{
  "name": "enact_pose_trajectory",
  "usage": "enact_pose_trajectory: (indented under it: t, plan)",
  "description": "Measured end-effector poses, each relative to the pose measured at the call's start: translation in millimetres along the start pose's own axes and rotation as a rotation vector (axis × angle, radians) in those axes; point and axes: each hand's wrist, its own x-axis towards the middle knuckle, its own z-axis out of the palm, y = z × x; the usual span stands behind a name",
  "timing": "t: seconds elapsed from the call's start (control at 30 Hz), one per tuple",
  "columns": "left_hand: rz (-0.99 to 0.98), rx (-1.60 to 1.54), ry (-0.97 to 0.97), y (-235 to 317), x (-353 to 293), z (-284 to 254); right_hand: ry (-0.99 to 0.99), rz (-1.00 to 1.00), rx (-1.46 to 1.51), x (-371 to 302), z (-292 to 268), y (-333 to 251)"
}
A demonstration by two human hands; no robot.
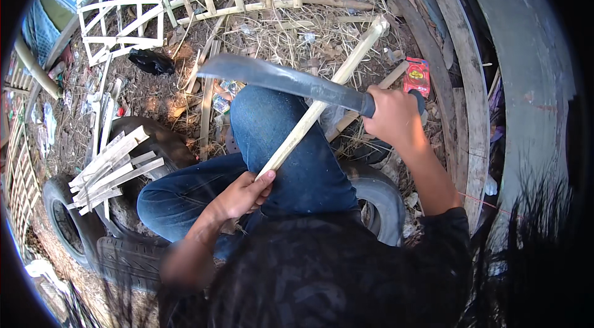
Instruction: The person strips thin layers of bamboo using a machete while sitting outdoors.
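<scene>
My left hand (244,195) is closed round the lower end of a long pale strip of split bamboo (334,88), which slants up to the right across my raised knee. A machete (272,77) with a dark, broad, curved blade is in my right hand (393,116), its fingers wrapped round the dark handle. The blade points left and lies across the bamboo strip above the knee, its tip beyond the knee. Whether the edge touches the strip, I cannot tell.
Several cut bamboo pieces (114,167) lie piled on old tyres (62,210) at left. Bamboo lattice frames (124,22) stand at the far side. Black plastic (151,62), a red packet (417,76) and shavings litter the ground. Long boards (461,50) run along the right beside a grey slab (526,68).
</scene>
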Motion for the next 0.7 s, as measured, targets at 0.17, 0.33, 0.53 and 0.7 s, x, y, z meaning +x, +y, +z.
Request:
enact_pose_trajectory:
  t: [0.17,0.33,0.53,0.7]
  plan:
    - [0.304,0.225,0.145,-0.7,3.7,11.8,0.180,0.358,-0.231,28.8,-32.9,50.6]
    - [0.271,0.285,0.177,-2.1,6.2,8.4,0.253,0.214,-0.065,21.9,-25.4,46.5]
    - [0.353,0.360,0.203,-2.9,11.0,10.8,-0.239,0.304,0.702,10.2,-17.4,60.4]
    - [0.278,0.328,0.220,-6.8,8.4,9.7,-0.004,0.048,0.110,6.4,-3.4,17.9]
